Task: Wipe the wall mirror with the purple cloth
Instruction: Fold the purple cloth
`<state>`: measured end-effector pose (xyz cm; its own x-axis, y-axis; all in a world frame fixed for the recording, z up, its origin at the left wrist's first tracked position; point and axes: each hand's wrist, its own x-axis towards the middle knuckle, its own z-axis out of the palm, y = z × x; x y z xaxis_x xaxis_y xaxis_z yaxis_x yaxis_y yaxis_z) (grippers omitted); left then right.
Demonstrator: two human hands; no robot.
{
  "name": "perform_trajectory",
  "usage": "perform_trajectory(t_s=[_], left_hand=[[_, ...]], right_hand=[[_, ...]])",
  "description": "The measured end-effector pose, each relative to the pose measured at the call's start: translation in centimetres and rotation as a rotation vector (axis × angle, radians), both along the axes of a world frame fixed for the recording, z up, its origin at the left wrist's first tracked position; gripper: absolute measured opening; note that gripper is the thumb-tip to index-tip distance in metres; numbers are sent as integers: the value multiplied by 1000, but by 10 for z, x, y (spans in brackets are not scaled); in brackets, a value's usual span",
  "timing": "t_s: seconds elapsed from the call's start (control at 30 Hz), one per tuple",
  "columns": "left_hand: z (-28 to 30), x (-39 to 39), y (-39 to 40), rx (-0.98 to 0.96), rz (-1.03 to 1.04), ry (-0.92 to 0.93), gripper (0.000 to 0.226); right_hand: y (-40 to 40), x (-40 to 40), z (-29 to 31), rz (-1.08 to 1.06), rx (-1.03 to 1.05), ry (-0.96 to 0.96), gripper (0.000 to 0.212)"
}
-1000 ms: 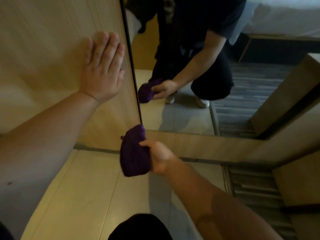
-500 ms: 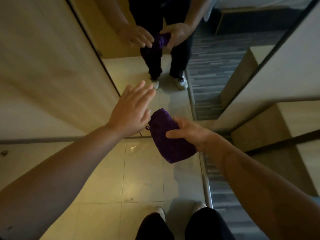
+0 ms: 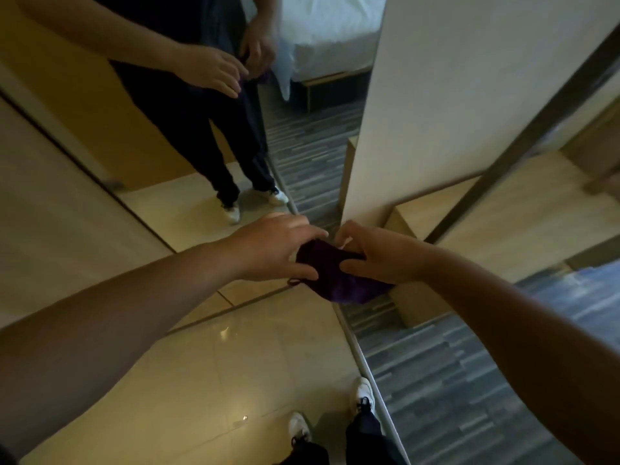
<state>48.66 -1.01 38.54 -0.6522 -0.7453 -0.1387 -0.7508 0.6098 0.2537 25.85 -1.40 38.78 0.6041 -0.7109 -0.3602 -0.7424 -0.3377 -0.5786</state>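
A single wide-angle view from the person's head looks forward and steeply down, close over both forearms, onto the tiled floor (image 3: 208, 380) and the lower part of the wall mirror (image 3: 208, 156), whose glass returns the person's legs and hands.

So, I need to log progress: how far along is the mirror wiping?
Done: nothing on the mirror shows which parts are wiped. In hand: the left hand and right hand both grip the bunched purple cloth off the glass. Left: pressing it back on to wipe.
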Motion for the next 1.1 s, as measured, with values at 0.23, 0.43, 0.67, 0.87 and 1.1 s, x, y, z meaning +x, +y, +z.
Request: perform_trajectory(t_s=[0.23,0.43,0.67,0.87,1.1], left_hand=[[23,-77,-6,221,-159,58,19],[43,-145,-4,267,-199,87,19],[46,-231,-16,266,-276,15,36],[-9,-325,-37,145,-219,-96,20],[-120,-430,-67,266,47,-66,14]], right_hand=[[49,-59,37,-120,-52,69,28],[86,-140,46,-347,-7,73,42],[81,-238,46,-339,-51,120,30],[31,-345,1,-240,-67,147,34],[-51,-455,-111,-151,-5,222,24]])
